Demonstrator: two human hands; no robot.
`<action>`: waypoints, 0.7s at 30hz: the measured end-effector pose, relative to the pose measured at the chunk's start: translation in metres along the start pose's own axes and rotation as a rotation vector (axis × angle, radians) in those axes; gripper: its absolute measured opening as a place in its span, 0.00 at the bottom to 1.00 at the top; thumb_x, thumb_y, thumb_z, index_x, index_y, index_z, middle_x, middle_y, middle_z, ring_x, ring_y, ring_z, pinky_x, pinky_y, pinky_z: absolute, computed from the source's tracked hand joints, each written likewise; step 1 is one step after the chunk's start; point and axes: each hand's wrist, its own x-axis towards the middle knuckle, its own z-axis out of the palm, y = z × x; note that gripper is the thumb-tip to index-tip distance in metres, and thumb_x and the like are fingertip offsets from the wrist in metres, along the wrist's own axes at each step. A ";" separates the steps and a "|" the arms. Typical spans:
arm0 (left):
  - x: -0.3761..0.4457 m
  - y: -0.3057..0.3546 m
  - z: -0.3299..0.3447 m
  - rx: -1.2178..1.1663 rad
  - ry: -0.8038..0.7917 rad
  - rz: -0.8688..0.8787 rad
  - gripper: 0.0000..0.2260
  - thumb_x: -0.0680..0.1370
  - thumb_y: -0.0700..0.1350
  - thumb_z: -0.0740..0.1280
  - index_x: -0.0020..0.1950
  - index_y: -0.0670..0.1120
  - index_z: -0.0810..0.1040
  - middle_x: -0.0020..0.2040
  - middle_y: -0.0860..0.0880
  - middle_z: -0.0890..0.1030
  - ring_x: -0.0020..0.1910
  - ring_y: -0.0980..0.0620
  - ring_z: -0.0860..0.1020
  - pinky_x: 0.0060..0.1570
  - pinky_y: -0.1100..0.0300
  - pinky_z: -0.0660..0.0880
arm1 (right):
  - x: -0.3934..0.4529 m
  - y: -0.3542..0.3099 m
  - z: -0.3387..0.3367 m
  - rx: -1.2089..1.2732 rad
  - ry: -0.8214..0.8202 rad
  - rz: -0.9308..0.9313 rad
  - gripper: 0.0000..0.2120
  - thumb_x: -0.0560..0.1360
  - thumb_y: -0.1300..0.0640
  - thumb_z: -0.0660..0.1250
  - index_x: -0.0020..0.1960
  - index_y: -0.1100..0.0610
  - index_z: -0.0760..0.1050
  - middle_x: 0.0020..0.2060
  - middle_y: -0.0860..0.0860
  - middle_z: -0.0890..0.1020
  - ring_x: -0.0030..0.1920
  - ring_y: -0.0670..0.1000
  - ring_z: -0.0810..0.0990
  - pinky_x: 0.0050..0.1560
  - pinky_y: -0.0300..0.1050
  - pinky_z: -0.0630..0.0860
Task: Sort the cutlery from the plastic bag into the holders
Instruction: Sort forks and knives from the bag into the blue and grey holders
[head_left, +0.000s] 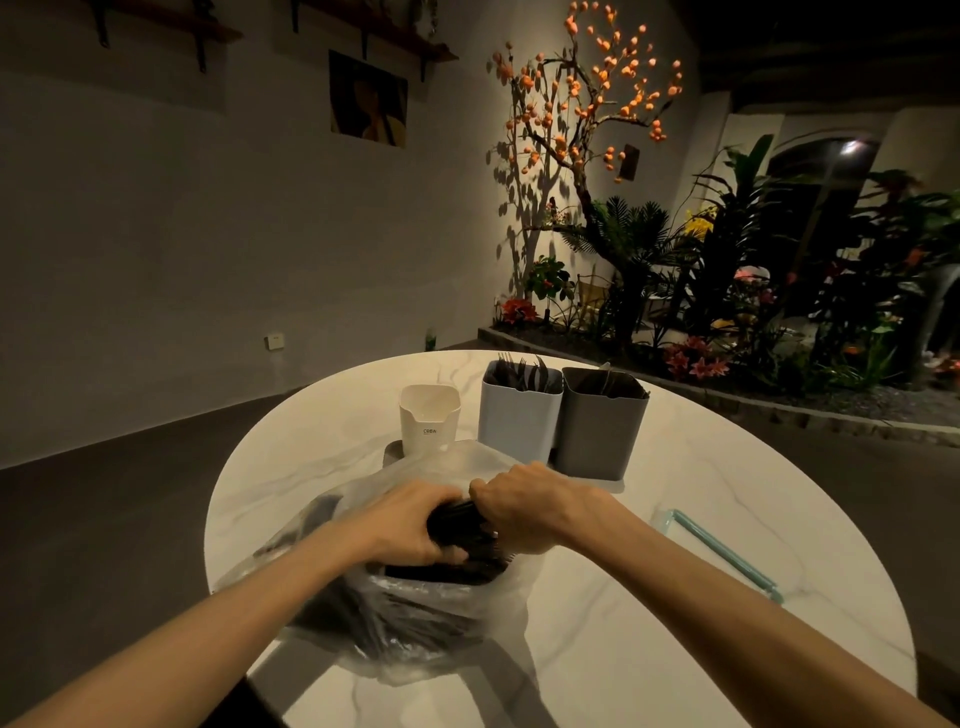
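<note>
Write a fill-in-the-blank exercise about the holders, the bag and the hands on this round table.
1. Both hands, left hand and right hand, grip one bundle of ____ plastic cutlery above the clear plastic bag.
2. Black forks stand in the pale ____ square holder.
3. The small cream holder stands ____ of the other two.
4. The dark grey square holder stands on the white marble ____.

Missing words: black; blue; left; table

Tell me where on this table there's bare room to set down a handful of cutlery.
Bare marble shows left of the white holder and plastic bag, and on the right between the grey holder and the teal-edged lid. The middle is crowded: both hands grip dark cutlery over the bag, tight against the blue holder.
</note>
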 end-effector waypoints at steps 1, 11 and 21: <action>0.002 0.003 0.003 -0.038 -0.008 -0.003 0.18 0.74 0.54 0.75 0.62 0.58 0.77 0.55 0.61 0.80 0.56 0.60 0.76 0.59 0.65 0.74 | -0.002 0.004 -0.004 0.010 0.012 0.003 0.12 0.81 0.56 0.63 0.62 0.59 0.73 0.50 0.56 0.82 0.42 0.53 0.76 0.41 0.46 0.73; 0.049 0.082 -0.045 -0.704 0.010 0.002 0.09 0.77 0.48 0.73 0.45 0.45 0.76 0.31 0.50 0.76 0.32 0.54 0.76 0.38 0.60 0.77 | -0.060 0.111 -0.044 0.829 0.687 0.155 0.37 0.67 0.46 0.80 0.71 0.49 0.69 0.62 0.47 0.77 0.60 0.45 0.77 0.58 0.44 0.79; 0.116 0.130 -0.015 -1.528 0.072 -0.061 0.14 0.79 0.51 0.71 0.37 0.46 0.74 0.29 0.50 0.69 0.27 0.54 0.70 0.32 0.62 0.72 | -0.055 0.092 0.055 1.714 0.434 0.186 0.29 0.73 0.43 0.74 0.70 0.46 0.70 0.62 0.49 0.81 0.59 0.49 0.83 0.60 0.49 0.80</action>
